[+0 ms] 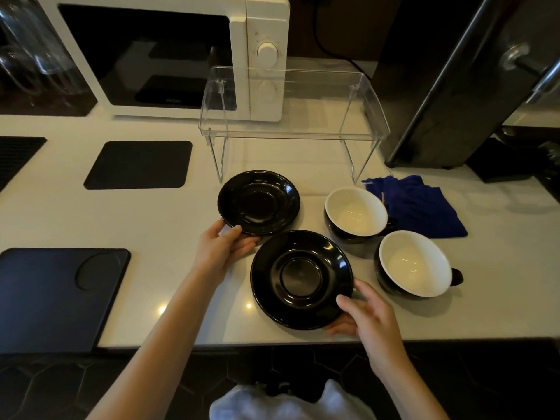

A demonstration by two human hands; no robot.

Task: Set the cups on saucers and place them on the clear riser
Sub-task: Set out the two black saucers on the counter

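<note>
Two black saucers lie on the white counter. My left hand (225,245) grips the near-left rim of the far saucer (258,202). My right hand (365,316) holds the near-right rim of the near saucer (301,278), thumb on top. To the right stand two cups, black outside and white inside: the far cup (356,215) and the near cup (415,263), both empty and off the saucers. The clear riser (291,133) stands behind the saucers with nothing on its top.
A white microwave (169,56) sits behind the riser. A blue cloth (421,207) lies right of the cups. A tall black appliance (454,80) stands at the right. Black mats (138,165) and a dark tray (57,295) lie at the left. The counter edge runs near my arms.
</note>
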